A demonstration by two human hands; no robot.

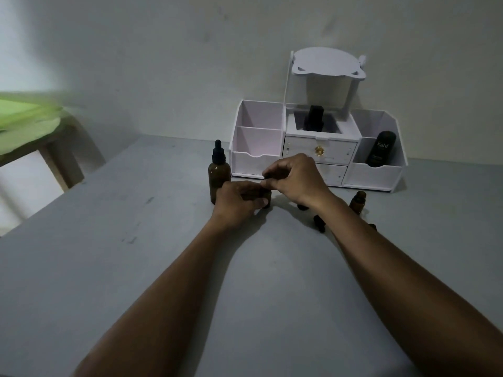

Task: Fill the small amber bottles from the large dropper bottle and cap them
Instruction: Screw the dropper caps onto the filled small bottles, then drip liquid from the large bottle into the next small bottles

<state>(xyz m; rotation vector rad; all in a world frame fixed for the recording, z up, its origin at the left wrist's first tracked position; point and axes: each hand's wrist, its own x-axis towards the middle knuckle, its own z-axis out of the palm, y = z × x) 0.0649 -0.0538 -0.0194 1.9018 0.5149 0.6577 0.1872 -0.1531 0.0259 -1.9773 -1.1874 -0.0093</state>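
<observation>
Your left hand (pixel 239 200) grips a small amber bottle (pixel 268 199) standing on the bench (pixel 136 240) just in front of the white organizer (pixel 250 161). Your right hand (pixel 296 178) pinches the bottle's top from above. The large dropper bottle (pixel 219 178) stands capped before the organizer's left end. A second small bottle (pixel 358 203) stands before its right end.
</observation>
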